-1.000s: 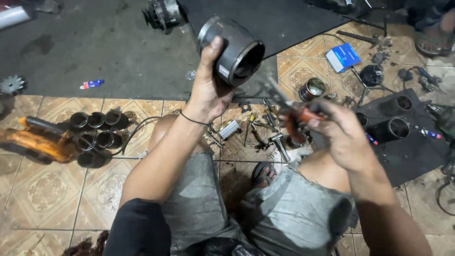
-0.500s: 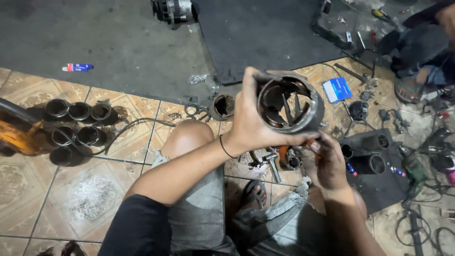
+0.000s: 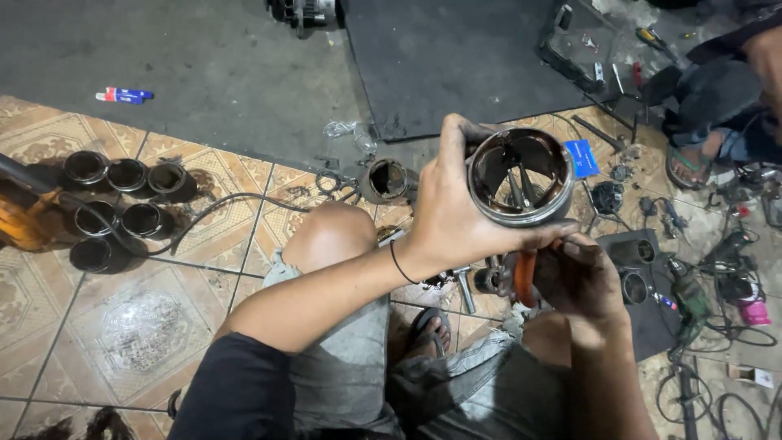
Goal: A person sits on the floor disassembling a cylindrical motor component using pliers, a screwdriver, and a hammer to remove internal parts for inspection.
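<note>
- Patterned floor tiles [image 3: 49, 269] meet a dark mat [image 3: 204, 73]; round metal sleeves [image 3: 122, 208] sit near the tiles' left edge.
- Left hand [image 3: 444, 208] has turned the metal cylinder [image 3: 521, 175] open end up, fingers wrapped around its wall, above the knees.
- Right hand [image 3: 582, 277] has come in beneath it, fingers curled on an orange-handled tool [image 3: 525, 277].

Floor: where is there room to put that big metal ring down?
Free: dark mat ahead, and grey floor between the marker and cups. Crowded: tools on the right, parts by the knee.
</note>
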